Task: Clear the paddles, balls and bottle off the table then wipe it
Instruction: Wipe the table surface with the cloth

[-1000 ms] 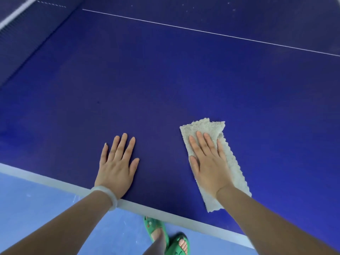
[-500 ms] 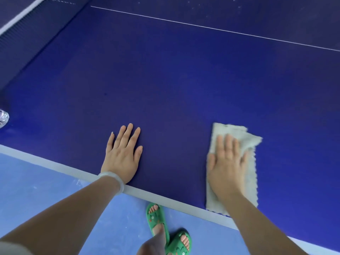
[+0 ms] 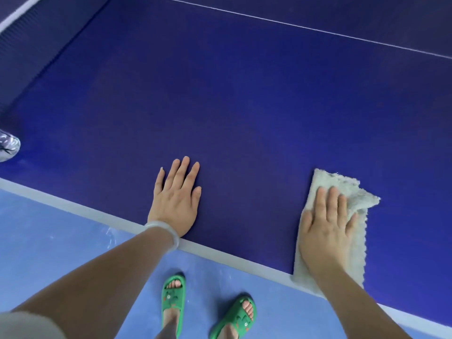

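Table, dark blue, fills most of the view, and its pale near edge runs slanting from the left down to the right. My left hand lies flat on it just inside that edge, palm down, fingers straight and close together, thumb a little apart; it holds nothing. A pale bracelet is round this wrist. My right hand is well to the right, also flat, and it presses on a light grey cloth. Its fingers are straight and slightly spread, not curled round the cloth. The cloth lies long-ways away from me; its near end reaches over the pale edge, and its far right corner is crumpled beside my fingertips. At the far left border, on the table, I see part of a clear plastic thing; if it is the bottle I cannot tell. A thin white line crosses the table far from me, and the net stands at the upper left. Below the edge are the light blue floor and my feet in green sandals.
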### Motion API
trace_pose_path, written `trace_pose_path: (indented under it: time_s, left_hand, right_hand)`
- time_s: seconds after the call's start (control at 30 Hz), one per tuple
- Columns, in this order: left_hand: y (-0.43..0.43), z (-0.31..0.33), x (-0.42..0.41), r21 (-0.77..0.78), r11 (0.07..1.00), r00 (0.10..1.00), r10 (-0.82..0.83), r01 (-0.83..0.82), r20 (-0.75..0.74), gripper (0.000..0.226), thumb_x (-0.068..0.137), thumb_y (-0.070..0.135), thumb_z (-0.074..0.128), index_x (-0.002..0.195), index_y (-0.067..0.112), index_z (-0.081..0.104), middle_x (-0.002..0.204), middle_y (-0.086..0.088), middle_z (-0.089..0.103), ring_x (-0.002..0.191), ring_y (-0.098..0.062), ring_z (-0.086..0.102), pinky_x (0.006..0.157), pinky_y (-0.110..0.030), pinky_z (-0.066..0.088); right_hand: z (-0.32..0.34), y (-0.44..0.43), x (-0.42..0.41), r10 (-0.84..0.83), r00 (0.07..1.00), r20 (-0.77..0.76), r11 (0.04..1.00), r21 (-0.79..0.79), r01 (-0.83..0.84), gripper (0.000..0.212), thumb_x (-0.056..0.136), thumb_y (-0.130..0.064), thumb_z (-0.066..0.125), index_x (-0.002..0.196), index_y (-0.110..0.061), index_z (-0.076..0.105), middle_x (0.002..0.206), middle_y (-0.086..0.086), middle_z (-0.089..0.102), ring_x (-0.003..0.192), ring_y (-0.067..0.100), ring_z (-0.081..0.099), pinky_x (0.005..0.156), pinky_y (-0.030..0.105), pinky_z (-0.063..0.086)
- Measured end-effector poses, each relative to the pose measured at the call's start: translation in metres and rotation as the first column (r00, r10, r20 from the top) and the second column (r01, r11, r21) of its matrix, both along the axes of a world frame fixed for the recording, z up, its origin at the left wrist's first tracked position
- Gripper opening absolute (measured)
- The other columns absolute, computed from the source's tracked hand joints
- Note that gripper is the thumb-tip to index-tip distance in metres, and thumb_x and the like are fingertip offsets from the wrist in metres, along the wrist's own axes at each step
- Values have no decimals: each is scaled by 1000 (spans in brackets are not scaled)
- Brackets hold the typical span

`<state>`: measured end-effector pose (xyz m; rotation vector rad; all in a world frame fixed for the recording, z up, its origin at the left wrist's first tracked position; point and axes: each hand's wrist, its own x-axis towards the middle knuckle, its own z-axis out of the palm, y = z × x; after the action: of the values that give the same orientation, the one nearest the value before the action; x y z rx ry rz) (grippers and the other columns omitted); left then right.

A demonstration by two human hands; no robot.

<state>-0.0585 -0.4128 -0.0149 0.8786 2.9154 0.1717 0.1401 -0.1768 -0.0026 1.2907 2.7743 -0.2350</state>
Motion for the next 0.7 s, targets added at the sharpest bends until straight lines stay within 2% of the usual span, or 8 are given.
trace_pose_path:
  time_s: [0.07,0.17,0.3,0.37,0.47,0.57,0.63,0.7]
  left_hand:
    - [-1,-1,0,1,1000,1000,-3,3,-2,61,99,44,8,156,24,17,164,1,11,152,-17,3,123,-45,4]
    - [-1,-1,0,26,1000,1000,-4,4,6,58,101,42,12,156,24,18,164,1,11,152,-18,4,123,-45,3]
    - [-1,-2,0,12,1000,1000,-6,6,12,57,102,41,15,156,24,16,164,0,9,152,-19,3,123,-46,1]
    - [-2,-1,0,-8,1000,1000,-10,10,6,59,101,42,11,157,24,13,164,0,8,152,-19,3,123,-46,1]
    - [-2,-1,1,-16,1000,1000,-16,16,2,61,100,44,7,157,23,12,164,-1,8,152,-21,3,123,-46,1]
    - [-3,-3,1,-1,1000,1000,-24,24,8,59,102,42,11,157,22,12,164,-3,8,152,-22,3,122,-48,2]
    - [-3,-4,1,8,1000,1000,-28,27,6,58,102,41,14,156,21,13,164,-4,10,152,-23,4,122,-49,3]
    - [-4,-4,1,17,999,999,-33,33,0,57,102,41,14,156,21,15,164,-4,11,152,-23,5,122,-49,3]
  right_hand:
    - [-1,-41,-24,24,1000,-19,1000,20,-23,61,102,-40,13,158,-19,3,165,4,0,152,24,-3,122,52,-2]
    - [-7,-103,-50,242,970,-26,970,36,-241,60,101,-39,16,158,-20,8,165,5,3,152,25,1,121,54,6]
    - [-11,-96,-34,407,913,-34,913,22,-406,58,102,-38,22,157,-22,17,165,0,10,152,22,6,121,52,10]
    - [-12,-66,-3,311,950,-32,950,38,-310,58,100,-39,22,156,-25,20,164,-3,14,152,18,8,122,49,8]
    - [-8,-22,46,-32,996,-83,999,4,32,60,98,-42,17,156,-28,22,164,-4,17,151,15,8,122,49,5]
    - [-5,-20,58,-366,925,-101,930,-20,366,63,96,-44,13,157,-27,17,165,-2,12,152,17,4,122,51,1]
    - [-3,-52,34,-450,886,-110,892,-24,451,65,96,-43,13,157,-24,14,165,0,9,152,21,4,121,52,1]
    - [-3,-97,-2,-354,930,-102,935,-20,354,64,98,-42,16,158,-21,11,165,2,5,152,22,2,121,53,-1]
